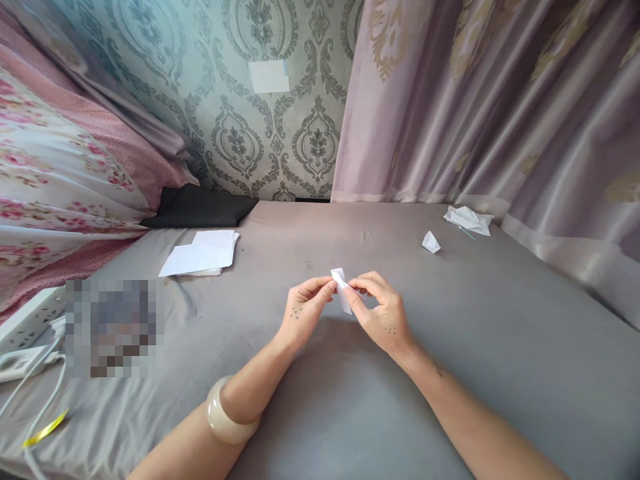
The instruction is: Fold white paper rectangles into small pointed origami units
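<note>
A small folded piece of white paper [342, 293] is held up between my two hands, above the grey sheet. My left hand [305, 307] pinches its left edge between thumb and fingertips. On the other side, my right hand [379, 308] grips the paper with the thumb in front and the fingers bent behind. The paper looks like a narrow, creased strip, tilted slightly; its far side is hidden. A pale bangle [223, 412] circles my left forearm.
White sheets [205, 252] lie stacked at the left, near a folded black cloth [205, 205]. A folded paper shape [431, 242] and more folded papers [469, 219] lie to the right. A power strip [30, 320] with cables and a yellow strip [46, 429] are at the left edge.
</note>
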`<state>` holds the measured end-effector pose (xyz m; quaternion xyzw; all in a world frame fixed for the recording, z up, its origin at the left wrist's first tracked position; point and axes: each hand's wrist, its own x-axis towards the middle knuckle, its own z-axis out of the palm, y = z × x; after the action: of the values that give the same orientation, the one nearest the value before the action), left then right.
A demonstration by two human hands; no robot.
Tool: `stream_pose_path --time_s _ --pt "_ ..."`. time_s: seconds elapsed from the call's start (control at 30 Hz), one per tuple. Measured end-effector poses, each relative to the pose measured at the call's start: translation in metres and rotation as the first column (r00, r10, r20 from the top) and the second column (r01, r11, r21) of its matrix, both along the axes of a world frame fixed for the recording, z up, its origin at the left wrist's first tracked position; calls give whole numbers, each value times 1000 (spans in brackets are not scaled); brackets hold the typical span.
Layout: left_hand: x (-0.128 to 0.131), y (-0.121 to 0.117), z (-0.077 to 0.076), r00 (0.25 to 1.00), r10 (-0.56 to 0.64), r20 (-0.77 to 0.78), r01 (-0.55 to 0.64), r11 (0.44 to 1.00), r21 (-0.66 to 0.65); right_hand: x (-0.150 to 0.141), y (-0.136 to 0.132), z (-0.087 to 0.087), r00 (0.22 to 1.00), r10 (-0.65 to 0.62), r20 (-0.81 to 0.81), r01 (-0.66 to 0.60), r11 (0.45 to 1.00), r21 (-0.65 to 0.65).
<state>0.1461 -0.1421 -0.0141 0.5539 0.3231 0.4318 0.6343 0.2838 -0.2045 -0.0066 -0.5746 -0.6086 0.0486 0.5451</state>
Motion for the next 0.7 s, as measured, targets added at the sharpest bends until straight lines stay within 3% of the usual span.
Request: stream_pose_path --time_s 0.17,0.43,0.7 --pt "3 -4 -1 1000 -22 8 22 1000 3 -4 -1 0 997 -20 75 13 997 81" --pt "3 -6 0 998 -7 56 9 1000 -28 -6 -1 -8 992 -118 48 112 988 106" --pt "3 -5 1 994 -11 113 31 984 -175 -5 -2 -8 990 -28 139 19 998 67"
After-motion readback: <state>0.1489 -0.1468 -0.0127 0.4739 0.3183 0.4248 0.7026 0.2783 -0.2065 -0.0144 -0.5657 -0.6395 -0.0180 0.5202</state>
